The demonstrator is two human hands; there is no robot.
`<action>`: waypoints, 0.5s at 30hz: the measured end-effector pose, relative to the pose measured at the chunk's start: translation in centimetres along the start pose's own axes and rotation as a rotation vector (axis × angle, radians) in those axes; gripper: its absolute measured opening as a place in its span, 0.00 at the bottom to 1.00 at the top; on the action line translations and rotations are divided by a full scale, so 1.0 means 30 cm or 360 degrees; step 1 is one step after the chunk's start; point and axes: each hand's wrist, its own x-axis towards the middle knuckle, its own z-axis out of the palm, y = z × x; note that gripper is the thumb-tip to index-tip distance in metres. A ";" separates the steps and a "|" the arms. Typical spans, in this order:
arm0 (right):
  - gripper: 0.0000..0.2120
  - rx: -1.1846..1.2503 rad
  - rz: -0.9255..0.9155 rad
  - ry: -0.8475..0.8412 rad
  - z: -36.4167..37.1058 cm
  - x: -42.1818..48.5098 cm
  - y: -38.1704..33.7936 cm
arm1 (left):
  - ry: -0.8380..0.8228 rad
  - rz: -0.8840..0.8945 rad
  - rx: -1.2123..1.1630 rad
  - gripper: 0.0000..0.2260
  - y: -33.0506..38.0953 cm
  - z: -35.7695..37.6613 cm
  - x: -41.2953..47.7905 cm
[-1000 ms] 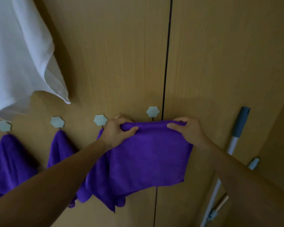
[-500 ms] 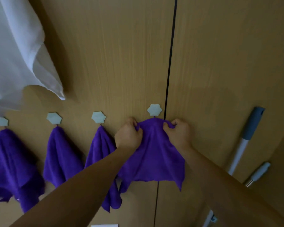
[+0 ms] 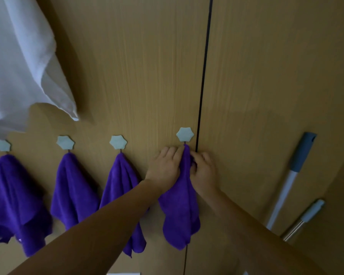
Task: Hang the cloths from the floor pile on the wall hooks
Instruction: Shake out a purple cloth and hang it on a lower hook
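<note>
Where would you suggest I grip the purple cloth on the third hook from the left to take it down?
I'd pinch the third cloth at its bunched neck just under the hook, coming from its left, since the left forearm crosses its lower folds.

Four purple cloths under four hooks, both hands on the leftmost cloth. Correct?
One thing is wrong: the left hand and right hand are on the rightmost cloth, below the rightmost hook, not on the leftmost cloth. The head view shows it. The rest stands: four purple cloths under four hooks.
</note>
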 end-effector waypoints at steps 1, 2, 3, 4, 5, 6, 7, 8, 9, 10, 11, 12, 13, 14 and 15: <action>0.23 0.0139 0.0026 -0.0104 0.002 -0.011 0.007 | -0.0074 -0.0028 -0.0250 0.25 -0.001 0.001 -0.001; 0.25 0.0232 0.0050 -0.0197 0.003 -0.020 0.014 | -0.0140 -0.0088 -0.0523 0.25 -0.001 -0.001 0.000; 0.26 0.0291 0.0059 -0.0266 0.005 -0.028 0.017 | -0.0181 -0.0169 -0.0764 0.26 0.003 -0.004 0.002; 0.27 0.0334 0.0059 -0.0302 0.008 -0.036 0.019 | -0.0194 -0.0257 -0.0951 0.25 0.009 -0.008 0.008; 0.27 0.0364 0.0056 -0.0314 0.013 -0.040 0.020 | -0.0187 -0.0334 -0.1066 0.25 0.015 -0.013 0.016; 0.27 0.0382 0.0071 -0.0315 0.018 -0.041 0.019 | -0.0177 -0.0391 -0.1118 0.25 0.018 -0.018 0.027; 0.28 0.0397 0.0108 -0.0315 0.024 -0.039 0.018 | -0.0176 -0.0438 -0.1127 0.24 0.020 -0.020 0.037; 0.28 0.0418 0.0165 -0.0314 0.029 -0.035 0.014 | -0.0178 -0.0500 -0.1127 0.22 0.023 -0.020 0.043; 0.28 0.0449 0.0226 -0.0304 0.032 -0.032 0.012 | -0.0183 -0.0581 -0.1142 0.20 0.027 -0.017 0.045; 0.27 0.0472 0.0289 -0.0283 0.032 -0.030 0.009 | -0.0198 -0.0658 -0.1186 0.18 0.032 -0.011 0.042; 0.26 0.0482 0.0344 -0.0250 0.030 -0.029 0.008 | -0.0224 -0.0717 -0.1244 0.17 0.039 -0.002 0.031; 0.24 0.0486 0.0387 -0.0217 0.025 -0.027 0.006 | -0.0250 -0.0766 -0.1311 0.16 0.047 0.010 0.016; 0.21 0.0495 0.0415 -0.0192 0.018 -0.026 0.004 | -0.0270 -0.0821 -0.1392 0.15 0.053 0.021 -0.002; 0.18 0.0506 0.0437 -0.0180 0.011 -0.025 0.003 | -0.0278 -0.0894 -0.1504 0.14 0.055 0.032 -0.017; 0.14 0.0516 0.0462 -0.0182 0.006 -0.024 0.003 | -0.0288 -0.0980 -0.1643 0.13 0.055 0.038 -0.027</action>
